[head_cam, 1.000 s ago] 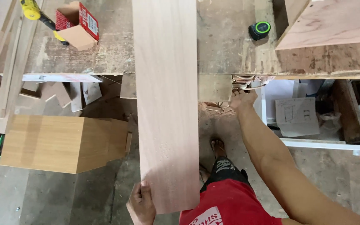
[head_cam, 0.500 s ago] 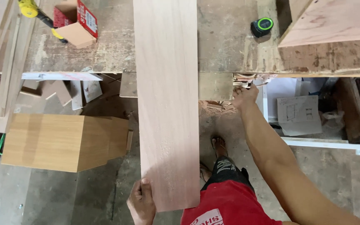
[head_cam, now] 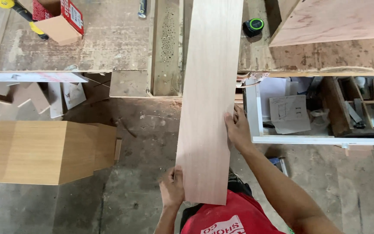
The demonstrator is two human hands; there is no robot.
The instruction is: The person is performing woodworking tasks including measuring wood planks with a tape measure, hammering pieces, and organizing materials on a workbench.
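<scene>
A long pale plywood board (head_cam: 208,86) runs from my waist out over the workbench (head_cam: 109,47), slightly tilted to the right. My left hand (head_cam: 172,187) grips its near left corner. My right hand (head_cam: 237,128) presses against the board's right edge about midway along. A slotted wooden rail with small holes (head_cam: 166,43) lies on the bench just left of the board.
A black-and-green tape measure (head_cam: 253,27) sits on the bench right of the board. A red-and-white cardboard box (head_cam: 61,21) and a yellow-handled tool (head_cam: 20,11) lie at top left. A wooden cabinet box (head_cam: 40,151) stands on the floor left. An open white drawer (head_cam: 291,117) is right.
My right hand left the bench edge and came onto the board's right edge. The board shifted right relative to the bench, uncovering the slotted rail.
</scene>
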